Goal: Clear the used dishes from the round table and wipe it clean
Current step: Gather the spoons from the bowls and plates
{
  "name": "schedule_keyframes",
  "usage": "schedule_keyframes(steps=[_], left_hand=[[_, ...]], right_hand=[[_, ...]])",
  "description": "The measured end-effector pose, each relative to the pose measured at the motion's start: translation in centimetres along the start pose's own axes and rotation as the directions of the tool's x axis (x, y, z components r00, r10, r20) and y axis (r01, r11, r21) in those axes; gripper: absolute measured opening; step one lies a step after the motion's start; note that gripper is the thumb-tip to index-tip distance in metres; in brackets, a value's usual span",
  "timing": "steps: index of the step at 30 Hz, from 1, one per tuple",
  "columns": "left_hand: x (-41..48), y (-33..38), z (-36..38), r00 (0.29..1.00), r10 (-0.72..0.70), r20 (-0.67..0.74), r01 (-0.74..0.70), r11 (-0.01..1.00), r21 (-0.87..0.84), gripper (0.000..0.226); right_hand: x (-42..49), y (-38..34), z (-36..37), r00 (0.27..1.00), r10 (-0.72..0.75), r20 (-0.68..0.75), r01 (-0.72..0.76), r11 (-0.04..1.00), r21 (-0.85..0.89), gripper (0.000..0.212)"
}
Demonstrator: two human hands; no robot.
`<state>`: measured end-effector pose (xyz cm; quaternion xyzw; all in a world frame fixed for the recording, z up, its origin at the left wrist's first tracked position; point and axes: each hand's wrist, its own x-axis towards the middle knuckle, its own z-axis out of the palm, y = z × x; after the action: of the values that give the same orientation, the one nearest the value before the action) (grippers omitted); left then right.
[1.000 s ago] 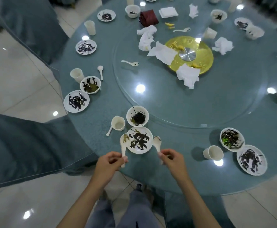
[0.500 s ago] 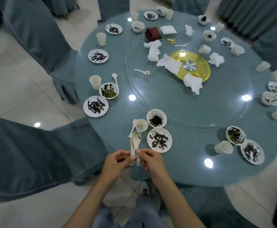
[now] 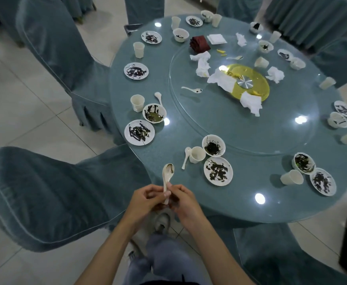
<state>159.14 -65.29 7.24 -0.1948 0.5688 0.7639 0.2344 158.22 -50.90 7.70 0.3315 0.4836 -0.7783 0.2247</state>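
Both my hands hold white soup spoons stacked together, just off the near edge of the round teal table. My left hand grips the handles from the left, and my right hand pinches them from the right. On the table right beyond lie a dirty plate, a dirty bowl, a white cup and another spoon. More soiled plates, bowls and cups ring the table edge.
A glass turntable covers the table's middle, with crumpled napkins, a spoon, a yellow centre disc and a red folded cloth. Covered chairs stand at my left, far left and lower right.
Each hand held one spoon beside the near plate; the hands came together and the spoons are now stacked, drawn back off the table edge. The view has pulled back and shifted left.
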Motion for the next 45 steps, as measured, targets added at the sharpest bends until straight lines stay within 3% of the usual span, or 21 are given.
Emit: schedule_keyframes(steps=[5, 8, 12, 16, 19, 28, 37, 45], left_hand=[[2.2, 1.4, -0.5, 0.997, -0.050, -0.052, 0.053, 0.997, 0.062, 0.014], [3.7, 2.8, -0.9, 0.990, -0.090, -0.113, 0.091, 0.996, 0.006, 0.016], [5.5, 4.1, -2.0, 0.975, -0.101, -0.197, 0.105, 0.994, 0.010, 0.013], [6.3, 4.9, -3.4, 0.969, -0.095, -0.226, 0.116, 0.990, 0.081, 0.012], [6.3, 5.8, -4.2, 0.971, -0.083, -0.222, 0.116, 0.984, 0.137, 0.016], [6.5, 7.0, -6.0, 0.961, -0.073, -0.266, 0.116, 0.982, 0.150, 0.014], [4.6, 7.3, -10.3, 0.979, -0.069, -0.191, 0.105, 0.978, 0.182, 0.013], [3.0, 8.1, -18.9, 0.996, -0.061, -0.059, 0.073, 0.973, 0.217, 0.012]], right_hand=[[3.3, -1.0, 0.4, 1.000, -0.015, -0.024, 0.013, 0.997, -0.079, 0.021], [7.8, -1.5, -0.6, 0.978, -0.083, -0.192, 0.055, 0.987, -0.148, 0.017], [14.1, -1.8, -2.5, 0.887, -0.153, -0.436, 0.075, 0.979, -0.189, 0.020], [17.4, -1.7, -3.4, 0.778, -0.289, -0.558, -0.078, 0.837, -0.542, 0.025], [18.4, -1.2, -3.5, 0.748, -0.344, -0.567, -0.154, 0.741, -0.654, 0.020], [19.6, 0.3, -3.8, 0.744, -0.442, -0.500, -0.127, 0.641, -0.757, 0.020], [19.8, 0.6, -2.8, 0.755, -0.465, -0.463, -0.213, 0.494, -0.843, 0.019], [19.3, 2.6, -0.9, 0.666, -0.456, -0.590, -0.248, 0.610, -0.752, 0.013]])
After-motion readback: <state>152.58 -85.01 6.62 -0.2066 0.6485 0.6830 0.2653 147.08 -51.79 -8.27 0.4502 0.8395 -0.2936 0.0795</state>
